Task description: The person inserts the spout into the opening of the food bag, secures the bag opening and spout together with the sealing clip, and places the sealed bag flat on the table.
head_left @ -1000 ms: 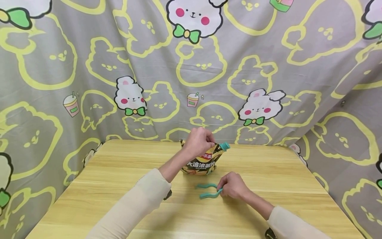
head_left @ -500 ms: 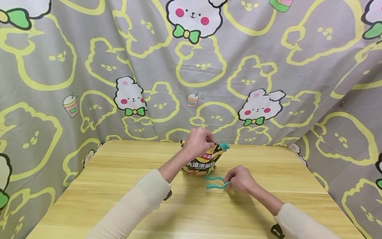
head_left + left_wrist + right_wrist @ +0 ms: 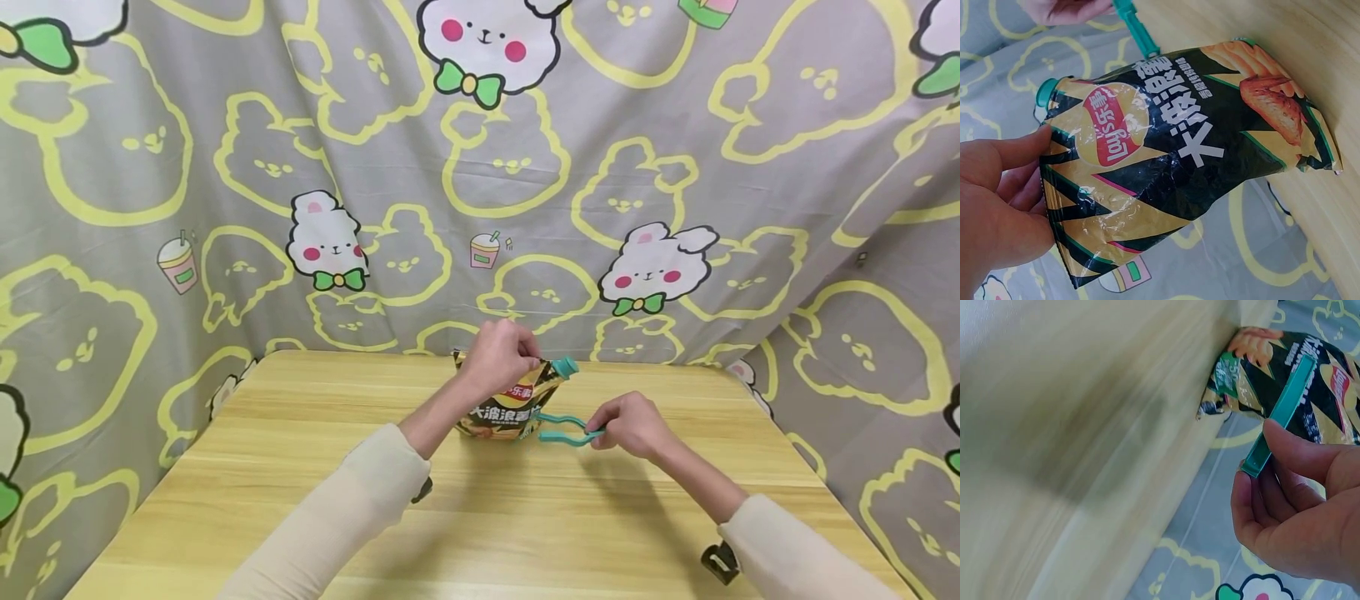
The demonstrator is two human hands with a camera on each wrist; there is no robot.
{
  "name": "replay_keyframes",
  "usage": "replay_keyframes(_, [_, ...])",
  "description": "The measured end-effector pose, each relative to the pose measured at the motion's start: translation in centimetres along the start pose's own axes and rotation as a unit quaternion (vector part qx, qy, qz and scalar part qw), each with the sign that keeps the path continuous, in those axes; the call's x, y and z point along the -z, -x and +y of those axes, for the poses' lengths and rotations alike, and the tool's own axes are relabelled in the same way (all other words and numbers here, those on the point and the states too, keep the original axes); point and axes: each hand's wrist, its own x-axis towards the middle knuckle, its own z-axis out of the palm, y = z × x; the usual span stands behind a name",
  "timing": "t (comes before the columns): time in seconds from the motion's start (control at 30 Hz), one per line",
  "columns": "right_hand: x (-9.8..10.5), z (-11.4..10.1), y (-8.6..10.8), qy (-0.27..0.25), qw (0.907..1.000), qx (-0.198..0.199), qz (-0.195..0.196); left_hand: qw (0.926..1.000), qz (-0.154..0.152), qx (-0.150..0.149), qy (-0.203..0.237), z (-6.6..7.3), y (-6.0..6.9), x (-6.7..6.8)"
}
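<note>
A black and gold bag of potato chips (image 3: 501, 414) stands on the wooden table, with a teal cap (image 3: 565, 367) at its upper right corner. My left hand (image 3: 501, 354) pinches the bag's top edge; the left wrist view shows thumb and fingers (image 3: 1013, 215) on either side of it. To the right, my right hand (image 3: 632, 423) grips the joined end of a teal tongs-shaped piece (image 3: 566, 439) with two wavy arms spread apart. Its arm tips point left, in front of the bag's lower right side. Whether they touch the bag, I cannot tell.
The light wooden table (image 3: 300, 517) ends at the back against a grey patterned curtain (image 3: 525, 183), which also hangs along both sides. A dark strap piece (image 3: 720, 562) sits at the right wrist.
My right hand has moved away from me and to the right, lifting the teal tongs-shaped piece beside the bag. The left hand and the bag have stayed put.
</note>
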Motion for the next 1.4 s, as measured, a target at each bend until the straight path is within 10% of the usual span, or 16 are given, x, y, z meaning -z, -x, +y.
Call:
replay_keyframes(0.8, [4.8, 0.5, -0.4, 0.042, 0.998, 0.001, 0.046, 1.0, -0.001, 0.004, 0.008, 0.0, -0.2, -0.1])
replay_keyframes(1.4, [4.3, 0.6, -1.3, 0.014, 0.9981, 0.003, 0.06, 0.9999, -0.006, 0.008, 0.011, -0.1, -0.1, 0.0])
